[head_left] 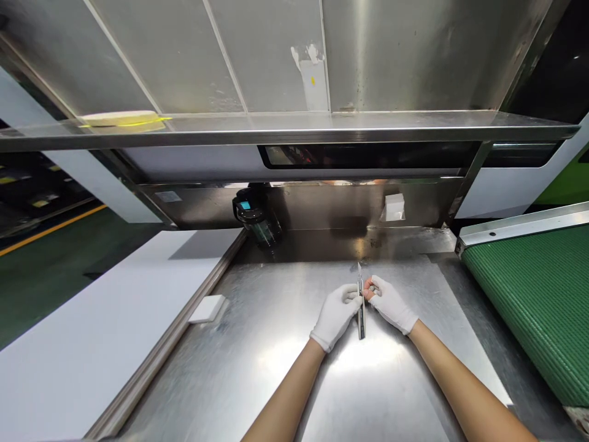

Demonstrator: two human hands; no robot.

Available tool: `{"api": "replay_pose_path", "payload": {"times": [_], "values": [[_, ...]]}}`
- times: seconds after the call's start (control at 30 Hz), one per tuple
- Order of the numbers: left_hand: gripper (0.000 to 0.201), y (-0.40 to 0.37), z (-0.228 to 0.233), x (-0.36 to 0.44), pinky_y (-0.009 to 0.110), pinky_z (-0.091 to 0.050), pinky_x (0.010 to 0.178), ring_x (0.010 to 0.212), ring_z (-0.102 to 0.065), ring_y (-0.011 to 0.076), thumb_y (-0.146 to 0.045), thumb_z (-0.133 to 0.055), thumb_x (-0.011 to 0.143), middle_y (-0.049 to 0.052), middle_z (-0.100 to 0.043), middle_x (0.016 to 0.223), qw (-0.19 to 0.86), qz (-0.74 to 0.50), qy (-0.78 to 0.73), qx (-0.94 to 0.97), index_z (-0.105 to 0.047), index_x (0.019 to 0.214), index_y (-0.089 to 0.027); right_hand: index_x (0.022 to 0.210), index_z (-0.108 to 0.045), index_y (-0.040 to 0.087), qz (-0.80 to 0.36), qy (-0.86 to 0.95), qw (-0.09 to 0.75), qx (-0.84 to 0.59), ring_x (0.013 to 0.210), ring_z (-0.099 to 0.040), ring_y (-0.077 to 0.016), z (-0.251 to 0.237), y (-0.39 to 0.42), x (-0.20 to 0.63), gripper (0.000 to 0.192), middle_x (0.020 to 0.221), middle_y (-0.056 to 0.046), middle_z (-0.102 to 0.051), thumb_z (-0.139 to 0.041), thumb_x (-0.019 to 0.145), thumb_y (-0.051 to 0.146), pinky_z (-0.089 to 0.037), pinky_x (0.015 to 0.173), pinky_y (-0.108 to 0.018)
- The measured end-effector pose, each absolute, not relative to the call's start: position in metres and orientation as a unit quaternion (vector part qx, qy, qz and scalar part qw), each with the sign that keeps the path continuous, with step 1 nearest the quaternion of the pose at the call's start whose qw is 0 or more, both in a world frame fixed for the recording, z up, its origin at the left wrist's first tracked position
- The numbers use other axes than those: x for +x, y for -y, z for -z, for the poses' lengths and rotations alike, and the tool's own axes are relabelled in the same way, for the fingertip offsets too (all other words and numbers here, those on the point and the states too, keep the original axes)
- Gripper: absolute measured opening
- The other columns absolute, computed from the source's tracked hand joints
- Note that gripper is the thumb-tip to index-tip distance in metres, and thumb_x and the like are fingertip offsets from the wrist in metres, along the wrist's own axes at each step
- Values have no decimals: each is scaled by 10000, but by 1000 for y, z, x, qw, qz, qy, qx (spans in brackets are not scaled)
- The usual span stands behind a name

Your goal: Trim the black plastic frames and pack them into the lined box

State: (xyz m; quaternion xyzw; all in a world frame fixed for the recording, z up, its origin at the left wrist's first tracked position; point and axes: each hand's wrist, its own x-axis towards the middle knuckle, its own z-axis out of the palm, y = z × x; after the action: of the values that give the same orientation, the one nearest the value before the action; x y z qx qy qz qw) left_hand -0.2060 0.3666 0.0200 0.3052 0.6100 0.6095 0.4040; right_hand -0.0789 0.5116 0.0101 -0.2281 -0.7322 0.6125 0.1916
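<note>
Both of my hands wear white gloves and meet over the middle of a stainless steel worktable (276,374). Between them is a slim metal utility knife (361,307), its blade tip pointing away from me. My left hand (335,314) grips the knife's body from the left. My right hand (391,303) pinches it from the right near the upper end, fingertips bare at the glove's ends.
A small white block (207,308) lies at the table's left edge beside a white surface (92,331). A dark jug (252,215) and a white box (394,207) stand at the back wall. A green ribbed conveyor belt (538,301) runs on the right. A steel shelf (285,130) hangs overhead.
</note>
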Motion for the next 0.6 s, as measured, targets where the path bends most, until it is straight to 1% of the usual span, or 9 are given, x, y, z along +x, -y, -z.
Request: {"api": "replay_pose_path", "payload": {"times": [0.17,0.33,0.6], "values": [[420,-366,-24,-203,374,-564,691,787,-675,236,-467,-897,828,114,-819,981,401,-611,-610,306,-868,1156,-207,982,-639,246,-623,726,177,-230,738,-518,-184,-12,-511,-77,451,781,48,-588,-782,863,657,-419,730,-338],[351,-366,-27,-201,386,-578,782,855,-694,248,-446,-903,822,88,-803,947,393,-612,-612,311,-858,1095,-231,962,-637,251,-625,722,178,-237,709,-512,-179,-11,-511,-77,479,772,49,-585,-794,855,691,-413,708,-338],[436,-367,-27,-201,354,-555,754,833,-682,227,-483,-895,786,77,-797,931,391,-599,-625,313,-835,1101,-188,966,-643,248,-622,725,178,-234,706,-514,-181,-9,-513,-77,438,782,37,-591,-788,855,646,-428,697,-339]]}}
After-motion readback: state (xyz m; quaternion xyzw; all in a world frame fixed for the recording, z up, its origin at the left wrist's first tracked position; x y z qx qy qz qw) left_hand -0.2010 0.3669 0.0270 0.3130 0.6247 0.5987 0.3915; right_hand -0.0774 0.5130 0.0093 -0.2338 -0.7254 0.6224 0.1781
